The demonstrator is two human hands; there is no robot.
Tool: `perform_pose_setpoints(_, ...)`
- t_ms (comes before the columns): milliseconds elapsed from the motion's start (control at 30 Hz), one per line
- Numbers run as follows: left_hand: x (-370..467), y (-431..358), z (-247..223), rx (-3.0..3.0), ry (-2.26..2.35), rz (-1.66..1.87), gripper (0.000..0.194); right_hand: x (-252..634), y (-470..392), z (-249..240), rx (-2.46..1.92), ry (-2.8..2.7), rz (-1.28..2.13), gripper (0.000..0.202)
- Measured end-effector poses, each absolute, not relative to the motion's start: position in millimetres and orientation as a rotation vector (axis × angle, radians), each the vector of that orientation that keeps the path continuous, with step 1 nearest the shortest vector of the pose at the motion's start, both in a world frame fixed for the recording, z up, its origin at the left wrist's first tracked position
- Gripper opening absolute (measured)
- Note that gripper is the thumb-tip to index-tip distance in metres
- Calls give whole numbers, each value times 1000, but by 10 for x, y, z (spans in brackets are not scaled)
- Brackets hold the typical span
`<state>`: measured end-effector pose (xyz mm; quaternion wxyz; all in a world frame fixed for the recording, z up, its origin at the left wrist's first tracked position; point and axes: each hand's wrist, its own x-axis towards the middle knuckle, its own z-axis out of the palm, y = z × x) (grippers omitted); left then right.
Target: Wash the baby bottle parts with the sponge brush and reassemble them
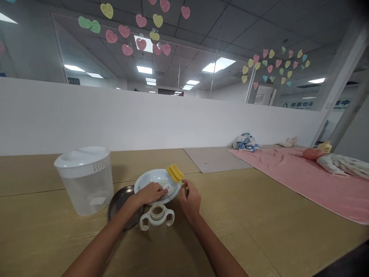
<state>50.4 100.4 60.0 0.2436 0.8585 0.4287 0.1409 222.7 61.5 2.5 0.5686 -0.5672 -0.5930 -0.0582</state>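
Fingers of my right hand (190,200) clamp the yellow sponge brush (175,173); my left hand (152,192) sits in the white bowl (145,181), grip unclear. Two-handled bottle (157,222) already uncapped, washing seemingly unfinished!

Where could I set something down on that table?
Bare table: between the right hand and pink cloth; before the lidded bucket. Crowded: white bowl, dark plate and two-handled bottle, with the left hand among them.

The left hand (153,192) arches over the white bowl (146,179); the right hand (191,198) curls just right of it.
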Motion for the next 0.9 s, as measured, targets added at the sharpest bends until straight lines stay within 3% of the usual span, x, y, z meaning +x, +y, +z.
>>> perform_pose_setpoints(500,358,908,1035,2126,1308,648,32,2203,612,-14,-1313,-1569,-224,38)
perform_pose_setpoints(733,322,853,1074,1733,1019,809,19,2155,563,28,-1186,-1512,-165,37)
perform_pose_setpoints(900,384,820,1102,1601,938,918,36,2131,538,75,-1153,-1478,-85,34)
